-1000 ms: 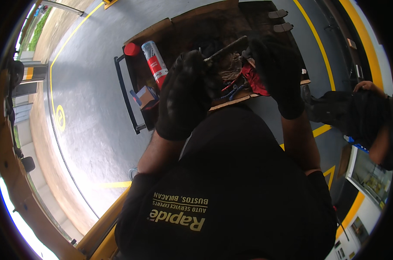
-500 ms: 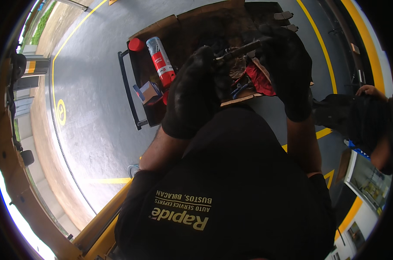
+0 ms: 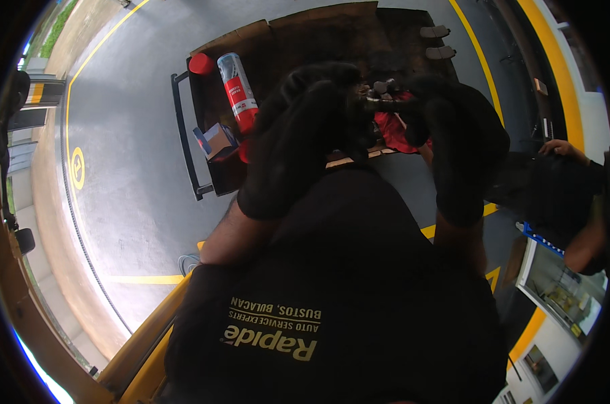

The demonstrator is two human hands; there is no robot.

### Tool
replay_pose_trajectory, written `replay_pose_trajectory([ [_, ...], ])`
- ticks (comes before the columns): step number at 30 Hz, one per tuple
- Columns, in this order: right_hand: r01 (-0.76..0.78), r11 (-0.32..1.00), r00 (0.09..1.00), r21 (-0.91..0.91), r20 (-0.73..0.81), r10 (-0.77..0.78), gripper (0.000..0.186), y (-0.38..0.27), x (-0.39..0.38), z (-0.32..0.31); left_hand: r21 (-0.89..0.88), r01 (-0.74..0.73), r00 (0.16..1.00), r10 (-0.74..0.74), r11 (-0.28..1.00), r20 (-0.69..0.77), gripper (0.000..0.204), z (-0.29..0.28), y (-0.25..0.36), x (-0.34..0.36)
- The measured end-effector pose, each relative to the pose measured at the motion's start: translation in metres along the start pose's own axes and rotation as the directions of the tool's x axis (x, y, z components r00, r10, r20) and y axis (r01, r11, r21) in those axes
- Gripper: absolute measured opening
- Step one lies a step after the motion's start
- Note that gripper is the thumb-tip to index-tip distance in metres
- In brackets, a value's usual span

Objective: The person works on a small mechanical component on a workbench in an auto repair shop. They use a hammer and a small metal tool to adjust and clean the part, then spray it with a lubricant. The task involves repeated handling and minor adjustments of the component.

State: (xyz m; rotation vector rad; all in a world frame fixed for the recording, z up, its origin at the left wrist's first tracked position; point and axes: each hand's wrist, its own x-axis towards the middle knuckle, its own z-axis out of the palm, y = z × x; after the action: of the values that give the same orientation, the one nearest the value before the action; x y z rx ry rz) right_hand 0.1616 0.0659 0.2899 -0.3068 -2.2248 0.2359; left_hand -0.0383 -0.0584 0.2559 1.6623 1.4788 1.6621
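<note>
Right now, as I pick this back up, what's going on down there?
A person in black gloves is working over a cart. Their right hand appears to grip a slim metal part; the left hand is at its other end, its grip unclear. An aerosol can and an open box sit to the left, two apparent brake pads at the far right corner. Another person is off to the right.

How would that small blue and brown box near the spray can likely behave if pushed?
The box would probably slide rather than roll, as its faces look flat. It may feel fairly stiff, since its edges look straight. Its weight is hard to judge, because any contents are hidden.
</note>
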Motion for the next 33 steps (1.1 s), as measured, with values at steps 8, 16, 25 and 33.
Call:
replay_pose_trajectory([
  [8, -0.322, 0.87, 0.931, 0.373, -0.042, 0.362, 0.026, -0.011, -0.003, -0.001, -0.735, 0.262, 0.944, -0.324, 0.625, 0.06, 0.029, 0.004, 0.007, -0.004],
  [16, -0.303, 0.869, 0.933, 0.391, -0.063, 0.354, 0.027, -0.016, -0.005, 0.002, -0.737, 0.225, 0.958, -0.282, 0.638, 0.048, 0.031, 0.004, 0.001, -0.005],
  [25, -0.174, 0.978, 0.982, 0.115, -0.047, 0.181, 0.03, -0.022, -0.007, -0.004, -0.568, 0.221, 0.956, -0.291, 0.793, -0.033, 0.043, 0.007, 0.01, 0.0],
  [33, 0.023, 0.992, 0.989, -0.121, 0.148, -0.005, 0.033, -0.025, -0.021, -0.011, -0.692, 0.113, 0.948, -0.286, 0.713, -0.14, 0.034, 0.022, 0.007, 0.002],
])
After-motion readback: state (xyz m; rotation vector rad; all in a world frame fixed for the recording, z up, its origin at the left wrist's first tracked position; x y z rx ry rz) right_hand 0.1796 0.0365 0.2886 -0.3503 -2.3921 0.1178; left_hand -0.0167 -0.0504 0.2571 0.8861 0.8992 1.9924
